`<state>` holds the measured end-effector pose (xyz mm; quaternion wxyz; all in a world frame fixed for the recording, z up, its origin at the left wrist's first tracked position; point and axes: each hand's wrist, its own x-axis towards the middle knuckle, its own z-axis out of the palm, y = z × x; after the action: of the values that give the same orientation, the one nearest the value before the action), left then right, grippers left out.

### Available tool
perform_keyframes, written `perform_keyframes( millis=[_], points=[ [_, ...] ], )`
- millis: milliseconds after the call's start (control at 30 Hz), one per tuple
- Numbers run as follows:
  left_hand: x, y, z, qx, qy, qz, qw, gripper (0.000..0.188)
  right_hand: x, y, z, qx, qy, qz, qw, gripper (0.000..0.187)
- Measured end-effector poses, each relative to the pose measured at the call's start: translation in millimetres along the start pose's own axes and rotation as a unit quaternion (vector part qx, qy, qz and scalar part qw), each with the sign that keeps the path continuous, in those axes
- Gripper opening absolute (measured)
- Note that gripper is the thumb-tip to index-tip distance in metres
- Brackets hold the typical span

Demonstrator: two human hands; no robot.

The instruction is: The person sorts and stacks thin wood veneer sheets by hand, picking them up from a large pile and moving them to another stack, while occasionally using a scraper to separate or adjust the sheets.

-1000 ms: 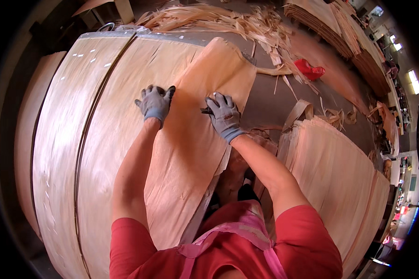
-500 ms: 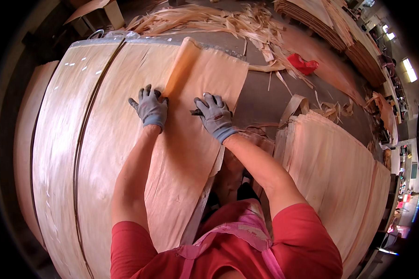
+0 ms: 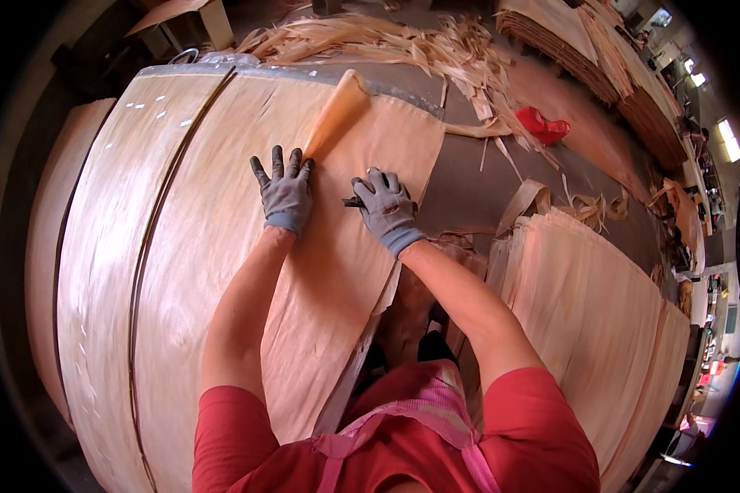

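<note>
My left hand [image 3: 286, 197], in a grey glove with dark fingertips, lies flat with its fingers spread on a pale wood veneer sheet [image 3: 205, 197]. Its fingertips are beside a raised, orange-toned fold [image 3: 337, 115] in the veneer. To the right, my right hand [image 3: 384, 205], gloved alike, rests on the pinkish veneer sheet [image 3: 329, 238] with its fingers curled. A small black tool [image 3: 353, 202] pokes out by the thumb of this hand; the rest of it is hidden, so its kind does not show.
On my right stands a stack of veneer sheets [image 3: 584, 312]. Beyond the work surface, a heap of veneer strips [image 3: 386, 45] covers the floor, with a red object [image 3: 541, 126] near it. More stacked sheets [image 3: 551, 37] are at the far right. Another pale panel [image 3: 53, 271] edges the left side.
My left hand has slid a little to the right along the veneer, and its fingers are stretched straighter. The right hand stays at nearly the same spot on the sheet.
</note>
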<state>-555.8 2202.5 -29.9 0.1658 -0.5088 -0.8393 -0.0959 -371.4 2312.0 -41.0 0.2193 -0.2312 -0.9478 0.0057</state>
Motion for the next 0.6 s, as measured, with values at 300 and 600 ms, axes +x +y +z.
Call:
perform_keyframes(
  millis=[300, 600],
  points=[
    [-7, 1, -6, -0.004, -0.015, -0.011, 1.000, 0.037, 29, 1, 12, 0.040, 0.044, -0.029, 0.998, 0.037],
    [-14, 1, -7, -0.033, -0.020, -0.036, 0.999, 0.038, 24, -3, 22, 0.027, 0.029, -0.023, 0.999, 0.037]
  ],
)
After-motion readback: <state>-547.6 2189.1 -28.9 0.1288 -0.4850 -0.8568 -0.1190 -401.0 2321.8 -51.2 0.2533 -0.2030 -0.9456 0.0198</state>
